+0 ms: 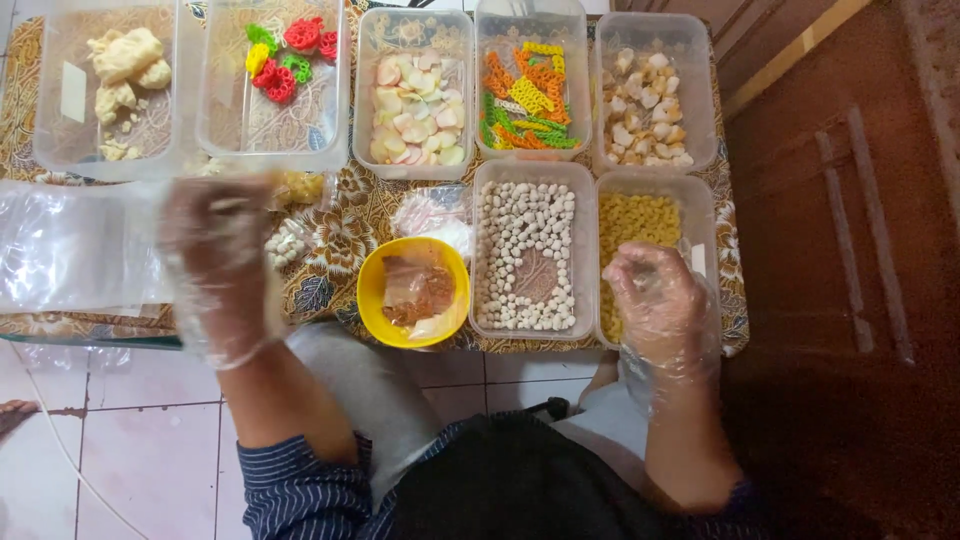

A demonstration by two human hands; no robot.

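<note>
Both my hands wear thin clear plastic gloves. My left hand (222, 262) is raised over the table's left part and holds a clear plastic bag (75, 245) that spreads out to the left. My right hand (655, 295) reaches down into the clear tub of small yellow curled crackers (645, 212) at the right, its fingers curled among the pieces. Whether it grips any of them is hidden by the glove.
A low table with a brown floral cloth (345, 225) bears several clear tubs: pale lumps (125, 60), red, green and yellow rings (285, 55), pale chips (415, 95), orange-green strips (528, 95), beige chunks (648, 95), white balls (525, 250). A yellow bowl (372, 290) holds sachets.
</note>
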